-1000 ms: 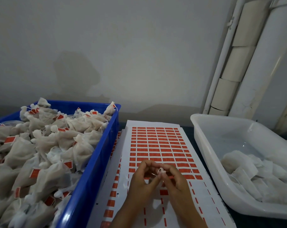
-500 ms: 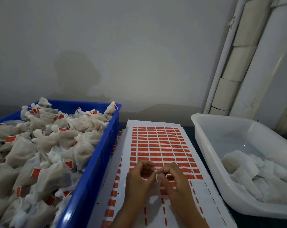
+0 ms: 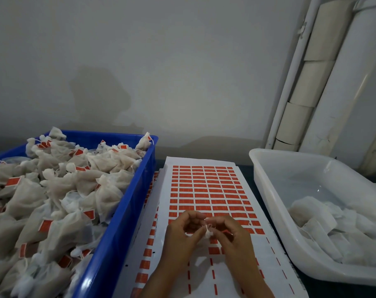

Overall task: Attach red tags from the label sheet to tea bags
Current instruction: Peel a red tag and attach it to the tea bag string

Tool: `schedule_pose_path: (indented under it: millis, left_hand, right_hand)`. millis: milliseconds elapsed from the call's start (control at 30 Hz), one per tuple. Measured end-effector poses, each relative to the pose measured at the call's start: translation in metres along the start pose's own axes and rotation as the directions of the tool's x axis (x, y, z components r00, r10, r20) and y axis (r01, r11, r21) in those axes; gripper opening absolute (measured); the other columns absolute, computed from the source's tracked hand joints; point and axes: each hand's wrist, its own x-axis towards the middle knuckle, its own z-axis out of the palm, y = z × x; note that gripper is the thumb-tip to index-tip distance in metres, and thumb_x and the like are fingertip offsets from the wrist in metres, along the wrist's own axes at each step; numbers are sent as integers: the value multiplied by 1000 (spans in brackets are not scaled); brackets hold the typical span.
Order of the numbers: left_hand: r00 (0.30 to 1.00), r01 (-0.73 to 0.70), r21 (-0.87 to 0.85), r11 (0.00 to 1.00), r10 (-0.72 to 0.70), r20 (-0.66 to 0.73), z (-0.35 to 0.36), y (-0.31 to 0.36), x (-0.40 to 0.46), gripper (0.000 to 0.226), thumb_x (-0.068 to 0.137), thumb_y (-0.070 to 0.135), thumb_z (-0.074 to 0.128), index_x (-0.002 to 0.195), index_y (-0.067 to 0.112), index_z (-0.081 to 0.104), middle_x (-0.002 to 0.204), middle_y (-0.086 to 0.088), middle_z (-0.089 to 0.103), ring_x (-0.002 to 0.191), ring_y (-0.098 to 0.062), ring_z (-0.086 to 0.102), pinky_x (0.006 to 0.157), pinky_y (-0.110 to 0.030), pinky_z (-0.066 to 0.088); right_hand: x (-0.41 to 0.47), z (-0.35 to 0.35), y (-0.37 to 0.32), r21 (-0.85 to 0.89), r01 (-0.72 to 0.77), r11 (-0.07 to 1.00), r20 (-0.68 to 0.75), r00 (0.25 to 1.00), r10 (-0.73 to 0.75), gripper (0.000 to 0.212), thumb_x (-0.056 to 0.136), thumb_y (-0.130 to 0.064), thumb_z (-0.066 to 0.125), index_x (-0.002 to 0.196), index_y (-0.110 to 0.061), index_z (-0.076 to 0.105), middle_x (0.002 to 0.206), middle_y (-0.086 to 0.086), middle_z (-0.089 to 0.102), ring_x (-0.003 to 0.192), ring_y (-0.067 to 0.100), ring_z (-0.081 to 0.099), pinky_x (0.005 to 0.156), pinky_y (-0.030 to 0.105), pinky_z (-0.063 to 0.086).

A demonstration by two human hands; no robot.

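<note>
A white label sheet with rows of red tags lies on the table in front of me. Both hands hover just above its near half. My left hand and my right hand meet fingertip to fingertip and pinch the string and gathered top of a small white tea bag. A red tag shows between the fingers of my right hand. Most of the tea bag is hidden by my fingers.
A blue crate at the left is heaped with tagged tea bags. A white plastic tub at the right holds untagged tea bags. A grey wall and white pipes stand behind.
My hands have stayed together over the sheet, working the string. The tea bag's white top and a red tag now show between my fingertips.
</note>
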Motion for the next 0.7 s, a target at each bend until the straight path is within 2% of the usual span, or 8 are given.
schedule_pose_path:
  millis: [67,133,367,533,700]
  left_hand:
    - [1000,19,-17,1000,-19,19,0,-1,0,20,75,16,74,88,28,63,86,13,69,83,-6,66,74,-19,56]
    - [999,24,-32,999,-22,38,0,-1,0,20,75,16,74,88,27,63,87,12,69,83,-7,67,72,-18,55]
    - [998,17,-43,999,-14,65,0,0,0,18,76,18,73,88,26,63,85,12,69,83,-7,66,72,-17,55]
    - [994,-14,-19,1000,16,108,1,0,-1,8,85,19,63,88,25,60,86,14,66,86,-3,63,72,-11,50]
    - [987,-44,33,998,39,154,1,-1,-1,10,89,17,58,84,26,58,85,13,64,84,0,60,75,-10,49]
  right_hand:
    - [0,-1,0,-25,14,1000,-17,1000,-15,26,85,-8,61,84,-34,62,87,-16,66,84,0,62,70,5,47]
    - [0,-2,0,-35,5,999,-36,999,-6,26,83,-7,62,81,-33,63,82,-14,67,80,6,65,68,6,48]
    - [0,-2,2,36,-59,998,-82,995,62,22,83,-8,62,73,-27,63,73,-10,68,71,9,65,64,9,51]
    - [1,3,3,74,-94,993,-116,988,102,22,86,-9,59,73,-26,59,73,-11,66,70,12,66,60,9,50]
    - [1,3,5,87,-105,991,-132,984,116,21,88,-8,56,74,-23,57,74,-7,66,69,13,65,58,8,49]
